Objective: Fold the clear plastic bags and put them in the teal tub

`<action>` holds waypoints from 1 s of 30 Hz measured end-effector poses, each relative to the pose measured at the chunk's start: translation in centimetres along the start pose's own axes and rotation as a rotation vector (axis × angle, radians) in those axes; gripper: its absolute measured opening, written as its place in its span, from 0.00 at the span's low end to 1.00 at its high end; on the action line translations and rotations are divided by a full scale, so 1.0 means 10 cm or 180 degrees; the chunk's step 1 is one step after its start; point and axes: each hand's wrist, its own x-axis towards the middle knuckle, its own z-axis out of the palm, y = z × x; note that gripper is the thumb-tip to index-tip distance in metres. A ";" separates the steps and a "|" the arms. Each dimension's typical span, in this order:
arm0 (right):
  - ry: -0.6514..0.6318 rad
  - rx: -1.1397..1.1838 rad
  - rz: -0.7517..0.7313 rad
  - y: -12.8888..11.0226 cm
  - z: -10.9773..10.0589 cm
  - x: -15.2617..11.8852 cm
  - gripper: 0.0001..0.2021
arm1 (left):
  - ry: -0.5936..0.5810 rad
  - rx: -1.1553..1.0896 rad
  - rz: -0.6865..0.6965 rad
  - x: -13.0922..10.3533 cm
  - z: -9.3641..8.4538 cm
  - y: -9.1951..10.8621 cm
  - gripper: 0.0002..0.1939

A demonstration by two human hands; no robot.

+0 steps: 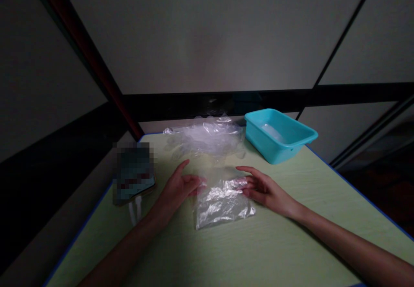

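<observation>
A clear plastic bag (223, 203) is held between my two hands above the green table. My left hand (181, 185) has its thumb and fingers at the bag's left edge, with the index finger raised. At the right edge, my right hand (260, 187) pinches the bag, its index finger stretched out over it. Beyond the bag lies a pile of thin clear plastic (210, 136), crumpled and glove-like at its edges.
A turquoise basin (274, 146) with something clear inside stands at the back right. At the left is a pixelated device (136, 172) with a white cable (136, 209). Dark-banded panels (210, 41) rise behind the table (291, 257).
</observation>
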 end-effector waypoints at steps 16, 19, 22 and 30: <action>0.0277 -0.1489 -0.0161 0.01 0.01 -0.02 0.12 | 0.0130 0.1800 0.0939 0.02 0.01 -0.23 0.29; 0.0284 -0.1583 -0.0208 0.00 0.01 -0.01 0.12 | 0.0229 0.1917 0.0969 0.02 -0.01 -0.24 0.29; 0.0282 -0.1572 -0.0315 -0.01 0.02 0.00 0.11 | 0.0316 0.2219 0.0970 0.01 -0.02 -0.22 0.28; 0.0362 -0.2323 -0.0746 -0.09 0.00 -0.04 0.13 | 0.0488 0.3304 0.1675 -0.05 -0.02 -0.18 0.24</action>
